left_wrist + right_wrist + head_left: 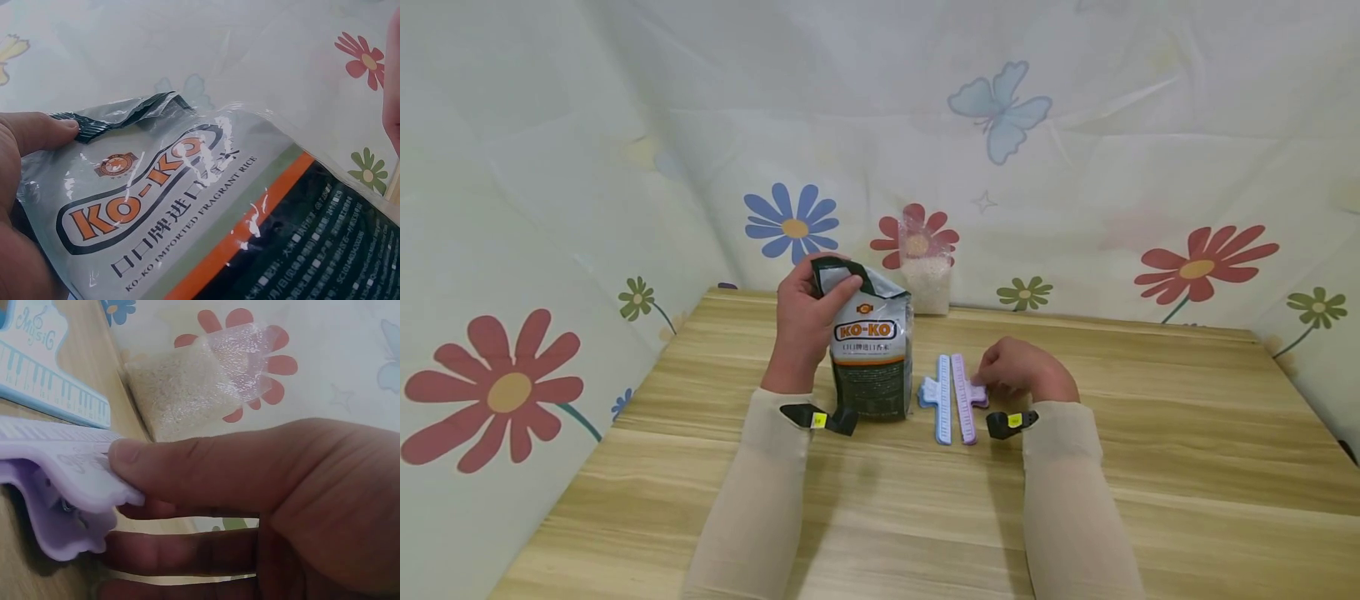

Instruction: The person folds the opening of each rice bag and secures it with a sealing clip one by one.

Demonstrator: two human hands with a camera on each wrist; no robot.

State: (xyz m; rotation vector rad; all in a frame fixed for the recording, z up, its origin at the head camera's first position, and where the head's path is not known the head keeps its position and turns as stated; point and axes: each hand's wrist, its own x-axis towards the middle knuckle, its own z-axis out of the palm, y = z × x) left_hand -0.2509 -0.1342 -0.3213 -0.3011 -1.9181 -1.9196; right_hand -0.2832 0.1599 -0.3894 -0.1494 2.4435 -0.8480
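My left hand (805, 329) grips the top left of a green and silver KO-KO rice bag (871, 379), thumb in front. The bag stands upright on the table, its top edge folded over; in the left wrist view the printed front of the rice bag (206, 206) fills the lower part. My right hand (1022, 371) is at the handle of a purple piano-print bag clip (962, 404). In the right wrist view my thumb presses the upper handle of the purple clip (87, 478), with fingers at its lower side. Beside it lies a blue bag clip (944, 404).
A clear plastic bag of white rice (927, 287) stands at the table's back edge, behind the KO-KO bag. The wooden table (1187, 417) meets a flower-printed cloth backdrop (1090, 167) at the back and left.
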